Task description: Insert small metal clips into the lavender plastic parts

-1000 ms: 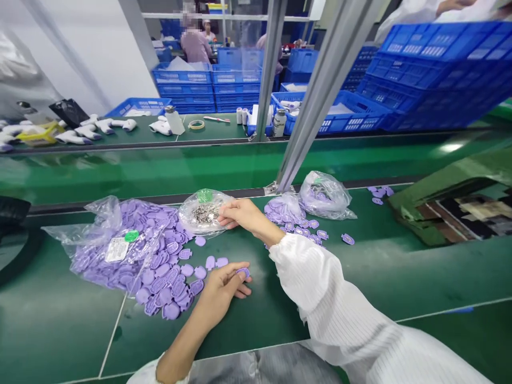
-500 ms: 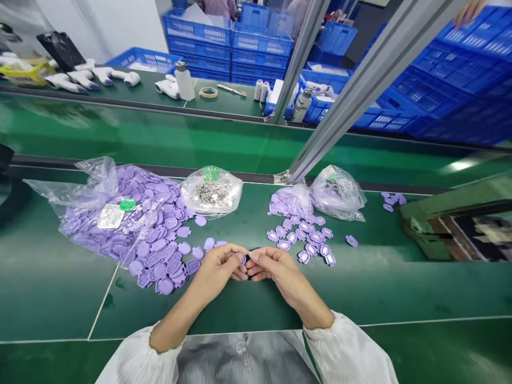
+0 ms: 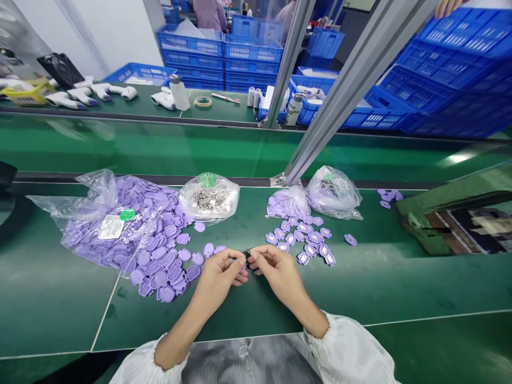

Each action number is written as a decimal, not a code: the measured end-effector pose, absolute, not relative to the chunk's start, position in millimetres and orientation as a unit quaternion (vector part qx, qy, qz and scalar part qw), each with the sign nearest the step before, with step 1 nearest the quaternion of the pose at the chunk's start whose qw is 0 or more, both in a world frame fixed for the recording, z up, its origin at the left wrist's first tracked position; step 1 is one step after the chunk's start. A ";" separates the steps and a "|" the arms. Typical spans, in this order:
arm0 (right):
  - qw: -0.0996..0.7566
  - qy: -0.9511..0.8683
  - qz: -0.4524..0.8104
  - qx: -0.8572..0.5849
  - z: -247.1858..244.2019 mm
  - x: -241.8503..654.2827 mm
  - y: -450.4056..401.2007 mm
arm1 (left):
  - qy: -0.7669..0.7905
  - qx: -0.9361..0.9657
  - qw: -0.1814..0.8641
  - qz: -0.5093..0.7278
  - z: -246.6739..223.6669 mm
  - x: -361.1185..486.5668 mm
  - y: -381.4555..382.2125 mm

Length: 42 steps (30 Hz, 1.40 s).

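My left hand (image 3: 220, 274) is closed round a small purple piece, mostly hidden by the fingers. Close beside it, my right hand (image 3: 276, 268) pinches at something small and dark between the two hands, too small to make out. Left of them, many purple pieces (image 3: 160, 278) spill from a clear plastic bag (image 3: 90, 226). A clear bag of small metal parts (image 3: 210, 199) lies beyond the hands. To the right are purple pieces with pale centres (image 3: 316, 237), a small bag of purple pieces (image 3: 288, 202) and another clear bag (image 3: 334, 194).
A metal post (image 3: 340, 88) rises behind the bags beside a clear partition. A green metal fixture (image 3: 420, 218) stands at the right. Beyond are a bottle (image 3: 180, 93), white device shells (image 3: 82, 96) and blue crates (image 3: 252, 50). A person (image 3: 210, 15) is in the background.
The view has shifted slightly, so the far bench and crates sit lower. My fingers have moved a little on the small pieces, and the dark item shows more at the fingertips.
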State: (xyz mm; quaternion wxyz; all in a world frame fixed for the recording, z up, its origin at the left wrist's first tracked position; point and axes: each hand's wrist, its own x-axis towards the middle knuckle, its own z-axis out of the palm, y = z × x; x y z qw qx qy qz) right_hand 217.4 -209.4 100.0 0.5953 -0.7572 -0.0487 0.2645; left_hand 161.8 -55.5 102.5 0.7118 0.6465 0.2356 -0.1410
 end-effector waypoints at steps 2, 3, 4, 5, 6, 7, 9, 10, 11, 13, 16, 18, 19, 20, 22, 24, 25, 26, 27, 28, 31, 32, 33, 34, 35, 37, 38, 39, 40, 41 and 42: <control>0.492 -0.171 0.176 -0.835 99.2 218.1 -213.9 | 0.233 0.640 0.713 -0.166 106.2 164.3 -53.1; 0.442 -0.227 0.144 -0.856 98.6 218.8 -216.4 | 0.232 0.634 0.716 -0.176 107.8 165.4 -52.0; 0.404 -0.273 0.123 -0.865 97.7 219.8 -218.9 | 0.231 0.629 0.719 -0.183 108.9 166.3 -51.1; 0.380 -0.306 0.108 -0.866 96.3 220.9 -221.3 | 0.231 0.624 0.722 -0.188 109.5 166.9 -50.3; 0.369 -0.330 0.097 -0.863 94.7 221.9 -223.6 | 0.233 0.621 0.723 -0.193 109.7 167.1 -49.7; 0.364 -0.346 0.088 -0.860 92.7 223.0 -225.7 | 0.233 0.619 0.723 -0.198 109.6 167.1 -49.3; 0.363 -0.367 0.074 -0.853 88.9 224.7 -229.3 | 0.224 0.616 0.725 -0.208 109.2 166.5 -48.8; 0.365 -0.373 0.070 -0.850 87.3 225.3 -230.7 | 0.218 0.616 0.726 -0.214 109.1 166.2 -48.6; 0.368 -0.376 0.068 -0.847 86.0 225.7 -231.6 | 0.210 0.616 0.726 -0.220 109.3 165.9 -48.3; 0.385 -0.379 0.064 -0.839 84.8 225.5 -232.1 | 0.197 0.616 0.727 -0.231 110.3 165.6 -47.7; 0.428 -0.374 0.075 -0.820 85.3 222.8 -228.4 | 0.196 0.611 0.732 -0.228 112.1 165.8 -46.4; 0.462 -0.334 0.097 -0.816 86.3 220.3 -223.3 | 0.203 0.604 0.740 -0.214 112.4 165.9 -45.9; 0.482 -0.298 0.114 -0.816 87.0 219.3 -220.2 | 0.207 0.601 0.744 -0.204 112.1 165.9 -46.0; 0.503 -0.252 0.133 -0.816 87.8 218.6 -217.2 | 0.210 0.599 0.748 -0.194 111.6 165.8 -46.2; 0.542 -0.159 0.187 -0.804 90.0 218.8 -211.8 | 0.213 0.599 0.751 -0.177 110.1 165.7 -47.3; 0.576 -0.096 0.249 -0.773 93.2 220.8 -208.3 | 0.213 0.600 0.753 -0.168 108.3 165.6 -48.7; 0.589 -0.077 0.276 -0.756 95.2 222.1 -207.3 | 0.212 0.600 0.753 -0.166 107.4 165.5 -49.4; 0.598 -0.064 0.300 -0.741 97.1 223.4 -206.8 | 0.211 0.601 0.753 -0.164 106.6 165.4 -50.0; 0.603 -0.056 0.320 -0.729 99.1 224.4 -206.5 | 0.210 0.603 0.753 -0.161 105.8 165.2 -50.5; 0.606 -0.050 0.336 -0.720 100.8 225.1 -206.5 | 0.209 0.604 0.752 -0.160 105.2 164.9 -50.9; 0.605 -0.041 0.365 -0.707 103.7 225.0 -206.3 | 0.206 0.609 0.751 -0.154 104.4 164.0 -51.8; 0.606 -0.038 0.368 -0.704 103.9 224.5 -206.1 | 0.205 0.609 0.751 -0.153 104.5 163.8 -52.1; 0.607 -0.037 0.369 -0.703 103.7 224.1 -205.9 | 0.204 0.609 0.751 -0.153 104.6 163.6 -52.2; 0.609 -0.037 0.368 -0.702 103.5 223.9 -205.6 | 0.203 0.610 0.750 -0.155 104.9 163.5 -52.4; 0.610 -0.039 0.368 -0.701 103.2 224.0 -205.4 | 0.201 0.611 0.749 -0.157 105.3 163.6 -52.3; 0.614 -0.041 0.364 -0.699 103.3 225.2 -205.6 | 0.200 0.615 0.747 -0.156 106.3 164.2 -51.8; 0.617 -0.038 0.361 -0.698 103.7 226.4 -206.1 | 0.204 0.614 0.747 -0.152 106.8 164.7 -51.1; 0.623 -0.032 0.356 -0.696 104.3 228.0 -206.8 | 0.211 0.611 0.749 -0.147 107.4 165.2 -50.3; 0.628 -0.026 0.351 -0.694 104.9 229.7 -207.7 | 0.220 0.604 0.753 -0.142 108.1 165.7 -49.2; 0.631 -0.020 0.350 -0.692 105.5 231.7 -208.7 | 0.229 0.596 0.757 -0.139 108.6 166.2 -47.9; 0.632 -0.017 0.352 -0.691 105.9 233.5 -209.8 | 0.235 0.586 0.763 -0.140 109.1 166.6 -46.6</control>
